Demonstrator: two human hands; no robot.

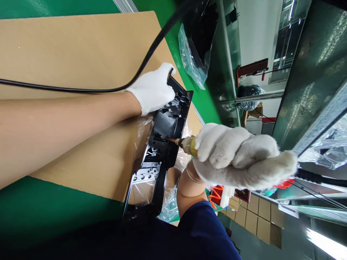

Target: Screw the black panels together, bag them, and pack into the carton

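Screw-driving seems to be the step in hand: a black plastic housing point(166, 122) is laid mid-view on a cardboard sheet point(81, 57), w/ its long axis approx. 1 to 7 o'c. Its 1 o'c end is gripped by the gloved left hand point(155, 90), i.e. steadied, while a power screwdriver point(189, 145) is held in the closed, gloved right hand point(238, 155) at 3 o'c, bit pointed to 9 o'c at a slot nr the housing's middle. Whether a screw is seated under the tip can't be told. Bit alignment and firm LH pressure are prob. called for next. A perf. metal plate point(146, 174) is seen toward the 7 o'c end. Clear plastic film point(172, 202) is bunched under/beside the housing, so slip is poss. A black cable point(67, 87) is run from 9 o'c past the LH cuff toward 12–1 o'c; snagging should be watched. A bagged black part point(189, 61) is left at 1 o'c on the green tabletop point(67, 196).
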